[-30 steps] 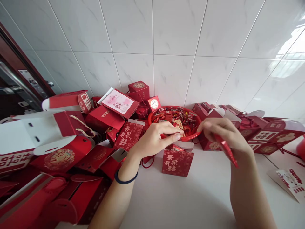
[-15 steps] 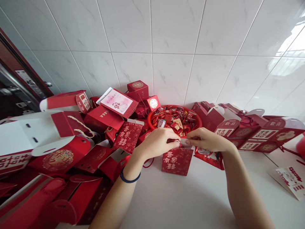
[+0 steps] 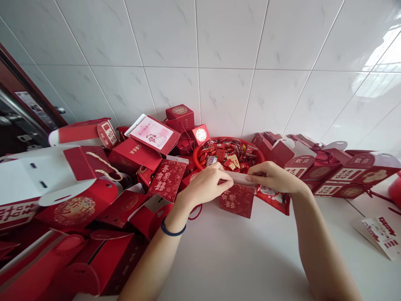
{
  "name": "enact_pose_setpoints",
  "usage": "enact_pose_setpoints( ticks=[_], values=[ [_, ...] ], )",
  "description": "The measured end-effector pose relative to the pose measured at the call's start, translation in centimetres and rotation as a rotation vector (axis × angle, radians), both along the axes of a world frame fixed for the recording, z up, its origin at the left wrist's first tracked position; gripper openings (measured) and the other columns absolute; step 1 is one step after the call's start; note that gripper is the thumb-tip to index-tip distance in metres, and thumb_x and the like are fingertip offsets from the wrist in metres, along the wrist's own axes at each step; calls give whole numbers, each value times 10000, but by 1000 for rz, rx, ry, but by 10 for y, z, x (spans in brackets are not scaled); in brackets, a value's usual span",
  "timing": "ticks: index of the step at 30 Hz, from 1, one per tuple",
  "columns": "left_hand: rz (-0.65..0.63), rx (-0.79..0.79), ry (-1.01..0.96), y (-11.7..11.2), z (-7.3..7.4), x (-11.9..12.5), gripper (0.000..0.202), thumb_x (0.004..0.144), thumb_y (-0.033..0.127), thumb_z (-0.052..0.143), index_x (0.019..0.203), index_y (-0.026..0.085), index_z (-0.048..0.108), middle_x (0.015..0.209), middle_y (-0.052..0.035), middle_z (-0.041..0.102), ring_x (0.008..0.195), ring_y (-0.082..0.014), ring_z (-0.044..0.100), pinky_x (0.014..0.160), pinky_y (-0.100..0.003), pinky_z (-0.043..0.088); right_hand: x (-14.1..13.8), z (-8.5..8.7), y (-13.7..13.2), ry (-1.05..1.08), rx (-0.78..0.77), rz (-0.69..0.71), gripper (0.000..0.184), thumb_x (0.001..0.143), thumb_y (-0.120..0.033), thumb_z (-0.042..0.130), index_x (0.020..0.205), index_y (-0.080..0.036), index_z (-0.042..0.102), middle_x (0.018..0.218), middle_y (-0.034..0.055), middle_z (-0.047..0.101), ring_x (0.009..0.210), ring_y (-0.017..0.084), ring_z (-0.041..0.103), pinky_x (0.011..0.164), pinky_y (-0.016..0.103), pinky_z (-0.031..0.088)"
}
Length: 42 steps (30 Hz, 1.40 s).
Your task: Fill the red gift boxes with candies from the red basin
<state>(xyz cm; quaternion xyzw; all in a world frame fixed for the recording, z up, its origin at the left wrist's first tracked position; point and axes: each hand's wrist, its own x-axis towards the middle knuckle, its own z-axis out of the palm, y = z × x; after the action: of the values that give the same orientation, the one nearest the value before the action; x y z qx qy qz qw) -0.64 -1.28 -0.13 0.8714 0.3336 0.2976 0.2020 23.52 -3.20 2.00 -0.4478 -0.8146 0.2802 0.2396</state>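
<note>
A red gift box (image 3: 237, 201) with pale lettering stands on the white table, its whitish top flap (image 3: 239, 177) raised between my hands. My left hand (image 3: 208, 184) pinches the flap's left end, thumb and fingers pressed together. At the other end, my right hand (image 3: 269, 176) grips the flap's right corner. Just behind the box is a round red basin (image 3: 196, 156) full of small wrapped candies (image 3: 233, 161). A shiny red candy packet (image 3: 274, 200) lies under and beside my right hand. The inside of the box is hidden.
Red gift boxes (image 3: 169, 177) are heaped across the left side, some with cord handles. More boxes (image 3: 347, 175) stand in rows at the right, near a printed card (image 3: 380, 236). A tiled wall (image 3: 225, 96) closes off the back.
The box has tipped and shifted slightly up and right. My hands have spread a little apart along the flap, which now shows as a wider pale strip.
</note>
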Motion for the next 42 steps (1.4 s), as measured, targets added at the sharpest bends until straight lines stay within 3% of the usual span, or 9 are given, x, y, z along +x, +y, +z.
enact_pose_setpoints(
  ticks=[3,8,13,21,25,30,35,38,42],
  values=[
    [18,2,25,2,-5,5,299,920,283,597,665,219,740,912,-69,579,854,-225,641,821,-357,513,1,-4,6,111,34,-139,551,875,-628,591,550,-199,472,531,-48,331,496,87,262,455,259,225],
    [48,20,-12,4,-12,15,307,903,290,624,625,194,712,1170,-125,620,1207,-334,585,1024,-465,476,-10,-10,12,548,368,-687,523,894,-614,589,613,-174,601,498,-35,409,474,94,318,438,255,243],
    [0,-116,-58,3,-13,23,213,872,223,631,684,195,729,927,-59,736,990,-254,676,871,-358,522,-33,-15,12,627,665,-899,561,947,-591,529,548,-197,493,497,-43,356,503,103,322,479,252,274],
    [-105,-227,-96,2,-9,23,149,807,213,668,665,177,640,741,1,682,731,-166,589,675,-264,437,-56,-33,15,485,595,-743,578,953,-665,473,598,-210,452,524,-41,382,515,107,310,476,257,277],
    [-105,-319,-117,5,-15,24,256,847,244,611,601,185,573,592,32,541,612,-141,491,583,-266,351,-51,-25,10,419,422,-443,492,930,-643,548,760,-187,621,645,5,582,594,129,476,551,254,401],
    [-75,-351,-100,6,-16,23,405,875,294,587,519,193,421,512,60,372,521,-109,375,534,-270,261,-17,-10,5,451,81,-68,454,780,-488,807,1119,-211,687,1041,73,716,854,201,663,684,293,547],
    [-111,-383,-115,6,-12,20,100,805,287,692,794,187,698,814,4,724,783,-186,655,716,-267,469,3,-7,5,591,-8,-73,256,802,-419,801,924,-204,738,914,64,754,811,208,704,739,337,588],
    [-181,-449,-150,8,-11,18,230,781,279,731,996,202,748,1051,-25,776,1038,-246,691,917,-314,505,-2,-4,1,587,55,-79,225,837,-409,762,940,-210,743,941,65,766,828,217,715,729,330,594],
    [-186,-507,-160,10,-14,15,388,756,315,790,1128,220,742,1156,-28,767,1118,-271,689,983,-345,508,-10,0,-5,242,65,18,189,879,-319,682,1000,-205,772,925,43,779,816,208,713,713,307,575]
  ],
)
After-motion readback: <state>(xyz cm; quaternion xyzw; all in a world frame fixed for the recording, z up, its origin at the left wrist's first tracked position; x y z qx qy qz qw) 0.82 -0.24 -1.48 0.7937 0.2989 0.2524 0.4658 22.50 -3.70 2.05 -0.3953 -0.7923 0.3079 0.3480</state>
